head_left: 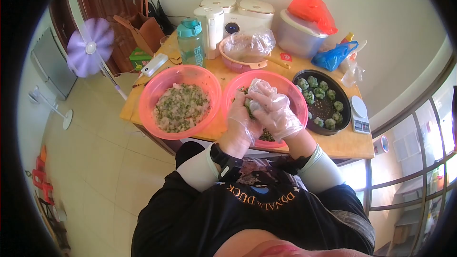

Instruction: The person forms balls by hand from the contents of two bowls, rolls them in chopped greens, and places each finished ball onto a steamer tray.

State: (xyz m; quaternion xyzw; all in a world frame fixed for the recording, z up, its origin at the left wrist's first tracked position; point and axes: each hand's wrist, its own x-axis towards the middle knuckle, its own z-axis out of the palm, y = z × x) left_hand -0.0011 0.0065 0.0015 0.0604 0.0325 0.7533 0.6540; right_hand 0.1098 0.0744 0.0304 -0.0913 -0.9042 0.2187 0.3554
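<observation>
Both my hands wear clear plastic gloves and are pressed together over the middle pink basin (pixel 304 109). A small ball of green-flecked mixture (pixel 249 108) shows between them, mostly covered by fingers. My left hand (pixel 242 120) is closed round it from the left, and my right hand (pixel 275 109) cups it from the right. Chopped greens (pixel 266 136) show in the basin below. To the left, a second pink basin (pixel 148 96) holds a pale mixture with green bits (pixel 182 107). On the right, several greenish balls (pixel 320 93) sit in a round dark pan (pixel 346 100).
A white kitchen scale (pixel 359 109) stands right of the pan. Behind are a teal bottle (pixel 191 43), a white appliance (pixel 250 16), a bowl with plastic wrap (pixel 245 50), a lidded tub (pixel 300 33) and a blue bag (pixel 333 57). The wooden table's front edge (pixel 352 153) is near me.
</observation>
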